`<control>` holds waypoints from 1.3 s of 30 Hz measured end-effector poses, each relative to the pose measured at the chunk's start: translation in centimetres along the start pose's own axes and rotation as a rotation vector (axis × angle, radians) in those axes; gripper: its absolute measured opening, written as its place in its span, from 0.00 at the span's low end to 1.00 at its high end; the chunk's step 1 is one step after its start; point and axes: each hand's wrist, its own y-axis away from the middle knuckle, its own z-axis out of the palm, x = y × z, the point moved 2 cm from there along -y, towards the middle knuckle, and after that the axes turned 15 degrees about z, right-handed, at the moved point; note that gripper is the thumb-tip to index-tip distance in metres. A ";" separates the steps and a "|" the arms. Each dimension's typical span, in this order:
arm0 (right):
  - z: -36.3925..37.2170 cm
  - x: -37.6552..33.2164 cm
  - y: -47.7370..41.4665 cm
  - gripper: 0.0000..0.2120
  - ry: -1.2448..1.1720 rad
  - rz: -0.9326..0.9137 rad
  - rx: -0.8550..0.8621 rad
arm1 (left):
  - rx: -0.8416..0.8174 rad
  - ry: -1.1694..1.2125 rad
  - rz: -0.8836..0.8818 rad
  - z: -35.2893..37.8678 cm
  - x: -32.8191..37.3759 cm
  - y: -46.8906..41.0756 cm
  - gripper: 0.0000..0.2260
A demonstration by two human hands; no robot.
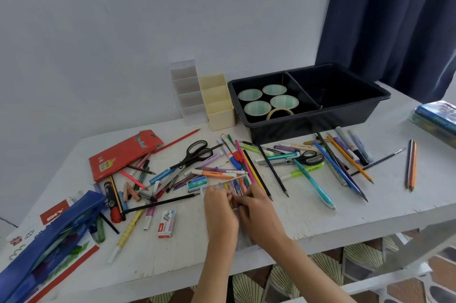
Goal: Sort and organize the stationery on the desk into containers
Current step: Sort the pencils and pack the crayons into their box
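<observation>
A small clear case of crayons (238, 184) lies near the middle of the white desk (308, 214). My left hand (218, 206) and my right hand (256, 206) both rest on its near end, fingers curled over the crayons; the grip itself is hidden. Pens, pencils and markers are scattered across the desk, with two pairs of black-handled scissors (195, 153) (309, 157). A black two-part bin (308, 98) at the back holds several tape rolls (267, 99) in its left half. A cream divided holder (218, 101) and a clear divided holder (187, 92) stand left of the bin.
A red pencil box (123, 154) lies at the left, a blue pencil pouch (49, 236) at the near left corner. Staple boxes (167, 223) (197, 184) lie near my hands. A wrapped blue package (436, 117) sits at the right edge. A dark curtain (394, 11) hangs behind.
</observation>
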 end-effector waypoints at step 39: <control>-15.2 16.3 -7.3 0.09 0.131 0.588 0.336 | -0.432 -0.304 0.525 13.8 9.6 -13.5 0.06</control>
